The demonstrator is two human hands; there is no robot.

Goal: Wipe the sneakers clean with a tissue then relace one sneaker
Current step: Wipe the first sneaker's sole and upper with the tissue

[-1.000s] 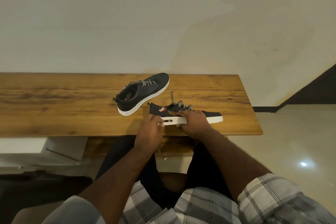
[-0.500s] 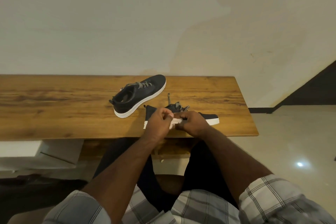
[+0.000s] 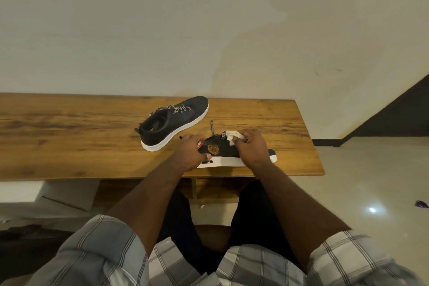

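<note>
Right hand pinches a crumpled white tissue and presses it on the laces and upper of the near sneaker, which lies at the front edge of the wooden surface, toe toward the right. Left hand curls round the heel end of that sneaker and steadies it, thumb against the white sole.

Judging from this, the wiping step is under way on the near sneaker; how much of it is already clean cannot be told, since no dirt shows at this size. One lace end trails loose behind it on the surface, so this may be the sneaker that needs relacing.

The far sneaker stands just behind and to the left, apart from the hands, its laces threaded. Whether it has been wiped cannot be told. Relacing does not look begun, so most of the task probably remains.
</note>
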